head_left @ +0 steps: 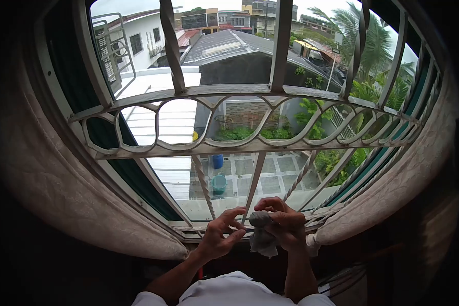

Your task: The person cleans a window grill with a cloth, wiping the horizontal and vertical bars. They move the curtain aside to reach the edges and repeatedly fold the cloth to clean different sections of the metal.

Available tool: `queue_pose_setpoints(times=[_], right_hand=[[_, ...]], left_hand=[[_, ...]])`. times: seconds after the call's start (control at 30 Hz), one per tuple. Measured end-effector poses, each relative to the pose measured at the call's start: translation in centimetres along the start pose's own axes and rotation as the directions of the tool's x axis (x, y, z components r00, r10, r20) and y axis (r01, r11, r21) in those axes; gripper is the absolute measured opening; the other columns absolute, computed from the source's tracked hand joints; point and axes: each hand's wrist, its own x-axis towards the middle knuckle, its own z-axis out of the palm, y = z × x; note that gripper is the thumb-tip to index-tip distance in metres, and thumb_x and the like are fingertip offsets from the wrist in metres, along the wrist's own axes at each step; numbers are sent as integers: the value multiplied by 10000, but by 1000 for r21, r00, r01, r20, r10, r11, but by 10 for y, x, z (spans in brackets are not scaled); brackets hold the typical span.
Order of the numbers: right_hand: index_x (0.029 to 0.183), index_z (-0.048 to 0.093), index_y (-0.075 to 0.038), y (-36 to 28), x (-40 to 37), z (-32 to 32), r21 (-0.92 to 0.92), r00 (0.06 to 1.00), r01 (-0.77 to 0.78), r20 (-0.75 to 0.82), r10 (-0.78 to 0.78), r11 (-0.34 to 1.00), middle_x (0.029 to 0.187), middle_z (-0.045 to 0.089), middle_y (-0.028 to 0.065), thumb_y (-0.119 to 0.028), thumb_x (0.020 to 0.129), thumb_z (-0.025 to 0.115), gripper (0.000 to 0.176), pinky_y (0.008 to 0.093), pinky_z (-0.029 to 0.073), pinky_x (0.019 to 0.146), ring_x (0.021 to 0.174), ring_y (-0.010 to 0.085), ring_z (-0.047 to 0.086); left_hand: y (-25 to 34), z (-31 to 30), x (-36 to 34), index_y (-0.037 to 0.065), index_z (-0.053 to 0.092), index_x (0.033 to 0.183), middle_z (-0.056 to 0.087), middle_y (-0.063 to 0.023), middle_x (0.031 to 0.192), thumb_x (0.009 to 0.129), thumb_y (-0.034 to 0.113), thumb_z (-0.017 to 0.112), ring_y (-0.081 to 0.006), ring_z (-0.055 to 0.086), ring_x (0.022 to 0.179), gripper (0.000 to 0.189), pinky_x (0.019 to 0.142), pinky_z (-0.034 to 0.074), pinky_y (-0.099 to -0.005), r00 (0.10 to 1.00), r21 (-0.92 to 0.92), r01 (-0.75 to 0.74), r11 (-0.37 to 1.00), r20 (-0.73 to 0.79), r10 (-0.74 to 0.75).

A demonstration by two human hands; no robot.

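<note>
In front of the window's lower edge, my right hand grips a crumpled grey cloth. Part of the cloth is bunched at the fingers, and the rest hangs below them. My left hand is just to the left of the cloth, apart from it, with thumb and fingers spread and nothing between them. Right behind both hands stand the white metal bars of the window grille, some twisted and some plain. The window sill runs low behind the wrists.
Patterned curtains hang at the left and right. A band of curved scrollwork crosses the grille. Outside lie a tiled yard with a blue drum and a teal tub, a grey roof and plants.
</note>
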Motion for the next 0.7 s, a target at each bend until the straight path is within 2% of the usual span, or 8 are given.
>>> queue_pose_setpoints(times=[0.07,0.17,0.23,0.37,0.53,0.6,0.63,0.7], right_hand=[[1036,787,-18,-1,4,13,-149,998,62,14,-60,987,1199,664,256,-9,849,745,192,427,522,954,1109,322,664],[1053,774,2,4,-2,10,4,996,29,-86,-29,1000,1173,691,236,-14,866,705,199,424,511,979,1110,324,668],[1020,750,67,7,-5,3,92,987,7,-162,8,996,1140,703,252,-101,901,684,216,402,518,952,1080,295,673],[961,703,112,6,-7,4,40,949,-132,-282,138,990,1111,713,231,-82,887,637,218,348,517,924,1036,236,679],[939,693,93,33,-37,-27,-142,945,-254,-248,214,957,1026,730,180,-47,789,576,236,291,518,849,904,169,677],[1011,704,59,41,-40,-27,-354,957,-291,-104,272,889,1021,737,150,-70,745,608,311,281,515,785,864,158,674],[1135,697,7,15,-23,-12,-468,913,-378,-47,404,799,1054,739,118,-104,709,641,443,290,505,751,880,172,685],[1256,649,-17,11,-9,23,-273,932,-347,9,363,897,1127,716,82,-257,722,772,598,293,496,751,879,154,668]], left_hand=[[-19,-6,-2,9,645,1268,696,-152,1220,927,35,704,-174,687,962,347,759,549,-307,989,113,-42,993,146,25],[-33,-13,-7,-29,644,1174,709,-124,1167,960,63,677,-112,643,877,235,720,513,-266,979,236,-179,955,141,149],[-37,-16,-8,-24,634,1068,701,-62,1038,1003,87,632,-49,559,803,129,696,464,-223,995,-192,52,980,-74,-67],[-22,-34,-11,13,612,1024,566,47,840,1058,113,558,-15,460,740,118,665,401,-191,959,-193,11,981,-276,-65],[-10,-50,-20,21,607,1074,590,20,912,1068,145,556,-36,494,812,135,775,439,-206,946,11,19,1000,-325,-14],[-3,-46,-18,13,579,1062,521,31,814,1067,127,554,-49,439,724,117,660,395,-222,973,64,-76,995,-212,88],[10,-44,-19,13,590,1066,615,-23,903,1055,121,573,-93,571,855,109,799,476,-266,991,165,12,986,-134,10],[10,-32,-13,12,589,1058,624,-55,899,1036,97,588,-127,597,840,88,792,488,-289,996,220,-67,973,-47,79]])
